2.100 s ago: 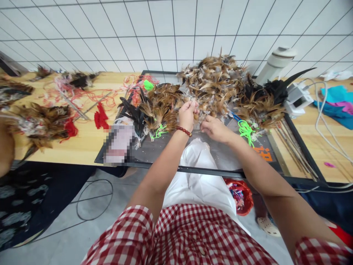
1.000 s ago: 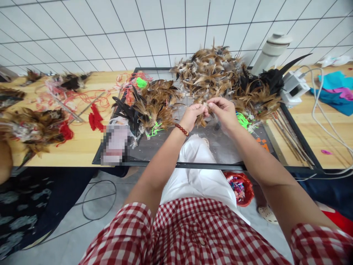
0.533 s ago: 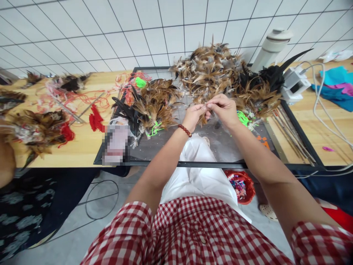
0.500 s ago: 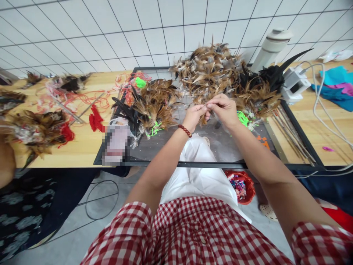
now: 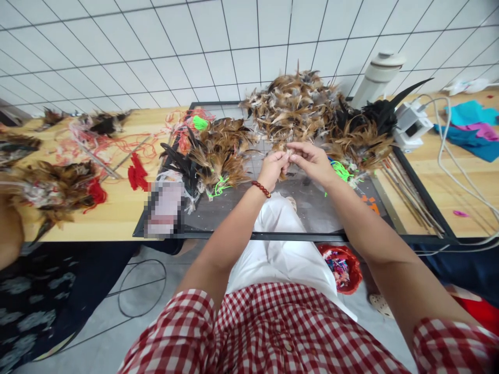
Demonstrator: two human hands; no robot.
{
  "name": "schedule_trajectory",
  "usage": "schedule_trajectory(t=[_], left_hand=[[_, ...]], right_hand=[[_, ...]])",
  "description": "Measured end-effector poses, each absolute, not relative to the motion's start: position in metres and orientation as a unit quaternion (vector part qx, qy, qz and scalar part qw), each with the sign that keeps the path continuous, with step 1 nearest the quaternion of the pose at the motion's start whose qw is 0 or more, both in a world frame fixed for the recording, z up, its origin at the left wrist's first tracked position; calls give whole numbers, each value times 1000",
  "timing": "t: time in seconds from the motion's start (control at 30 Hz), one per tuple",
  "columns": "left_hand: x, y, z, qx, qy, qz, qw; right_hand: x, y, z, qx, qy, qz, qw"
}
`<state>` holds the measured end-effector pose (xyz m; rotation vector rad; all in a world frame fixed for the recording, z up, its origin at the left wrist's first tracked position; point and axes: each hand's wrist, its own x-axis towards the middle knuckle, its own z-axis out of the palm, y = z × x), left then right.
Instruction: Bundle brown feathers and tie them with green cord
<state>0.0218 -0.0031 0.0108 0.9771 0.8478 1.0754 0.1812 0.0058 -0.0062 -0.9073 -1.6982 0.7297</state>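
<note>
My left hand (image 5: pixel 273 169), with a dark red bead bracelet (image 5: pixel 261 189) on its wrist, is closed in a pinch. Its fingertips meet those of my right hand (image 5: pixel 314 162), also pinching, above the glass-topped table. Between them is a small brown feather (image 5: pixel 282 177), mostly hidden by the fingers. Just beyond the hands rises a heap of loose brown feathers (image 5: pixel 294 106). To the left lies a brown feather bundle (image 5: pixel 224 145) with bright green thread (image 5: pixel 220 188) at its base. Black and brown feathers (image 5: pixel 366 137) lie on the right, beside more green thread (image 5: pixel 341 170).
A pale flask (image 5: pixel 377 78) and a white charger (image 5: pixel 413 122) with cables stand at the back right. Thin sticks (image 5: pixel 413 195) lie on the right. A red basket (image 5: pixel 357 267) of scraps sits below. At far left, another person's arm (image 5: pixel 10 228) is near feathers.
The hands remain together and their fingers have shifted slightly; less of the brown feather shows below them. The whole view has tilted a little.
</note>
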Motion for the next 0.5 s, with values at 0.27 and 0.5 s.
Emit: schedule_trajectory(t=[0.27, 0.5], left_hand=[[19, -5, 12, 417, 340, 452, 711], [26, -9, 10, 435, 353, 452, 695]], right_hand=[[171, -1, 0, -373, -624, 380, 573], [171, -8, 3, -434, -656, 253, 564]])
